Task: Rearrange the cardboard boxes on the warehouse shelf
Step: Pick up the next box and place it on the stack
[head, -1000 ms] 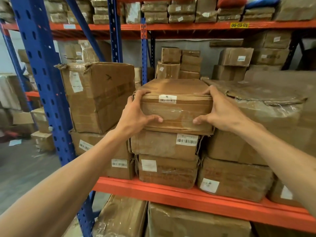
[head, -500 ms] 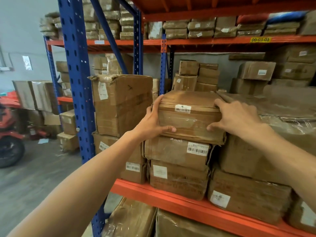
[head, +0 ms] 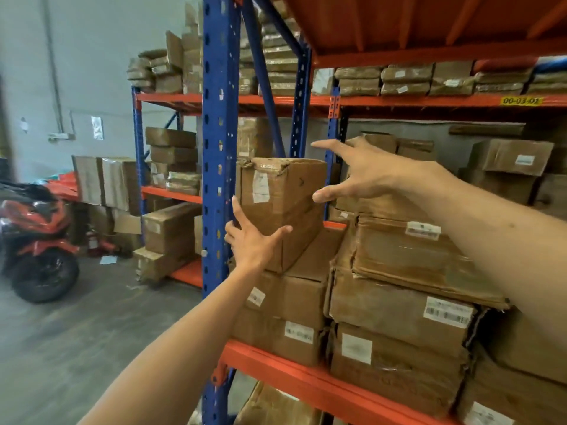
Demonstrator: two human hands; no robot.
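A tall cardboard box (head: 282, 207) with a torn top stands on a lower box (head: 285, 305) at the left end of the orange shelf (head: 306, 381). My left hand (head: 251, 243) is spread against its lower front corner, fingers apart. My right hand (head: 365, 173) hovers open in the air just right of that box, fingers splayed, holding nothing. Under my right forearm lies the flat taped box (head: 414, 259) on a stack of two labelled boxes (head: 395, 342).
A blue upright post (head: 219, 179) stands just left of my left hand. More boxes (head: 509, 157) fill the back of the shelf and the level above. A red scooter (head: 36, 234) is parked on the grey floor at the left, with stacked boxes (head: 165, 234) beyond.
Both hands have let go of the flat taped box and moved left to the tall box. The view has swung left, bringing the scooter into sight.
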